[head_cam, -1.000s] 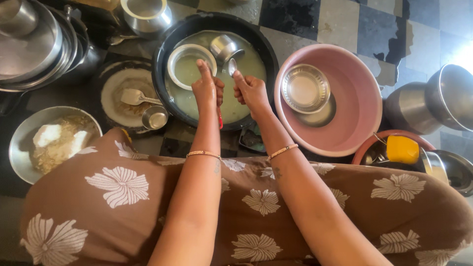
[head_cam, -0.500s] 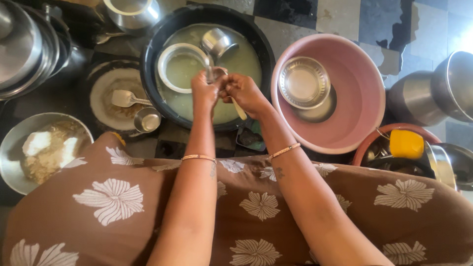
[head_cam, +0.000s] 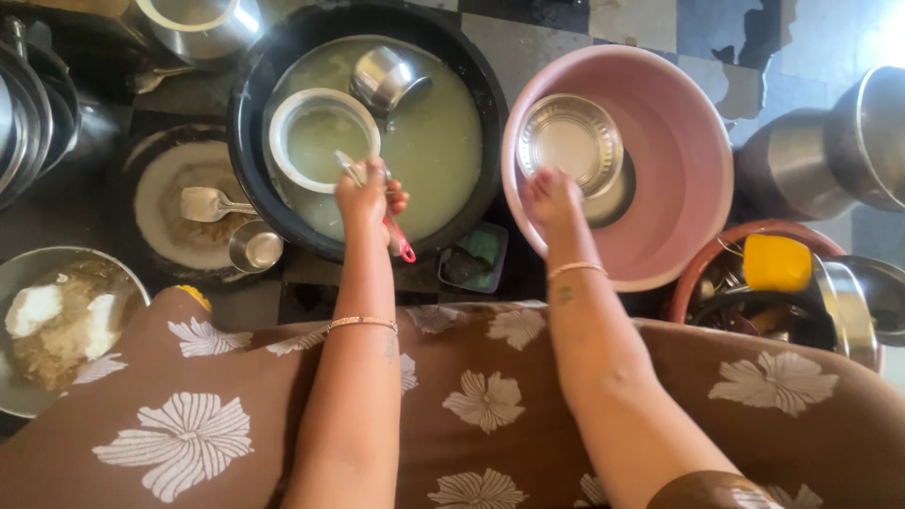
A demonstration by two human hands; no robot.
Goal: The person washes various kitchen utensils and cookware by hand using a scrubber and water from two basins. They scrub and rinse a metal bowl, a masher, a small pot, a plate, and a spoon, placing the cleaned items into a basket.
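Gripping a red-handled utensil point(head_cam: 401, 247), our left hand point(head_cam: 366, 200) sits closed over the black basin point(head_cam: 247, 113) of cloudy water. Our right hand point(head_cam: 551, 196), fingers loose and empty, hangs over the pink tub point(head_cam: 693, 151) beside its steel plate point(head_cam: 571, 143). Between basins: green soap dish point(head_cam: 474, 256).

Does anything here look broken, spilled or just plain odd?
Yes: the checkered floor beyond the pink tub is chipped, with dark patches where its surface has broken away. The water in the black basin is cloudy green. Nothing looks spilled; the left hand grips a red-handled utensil.
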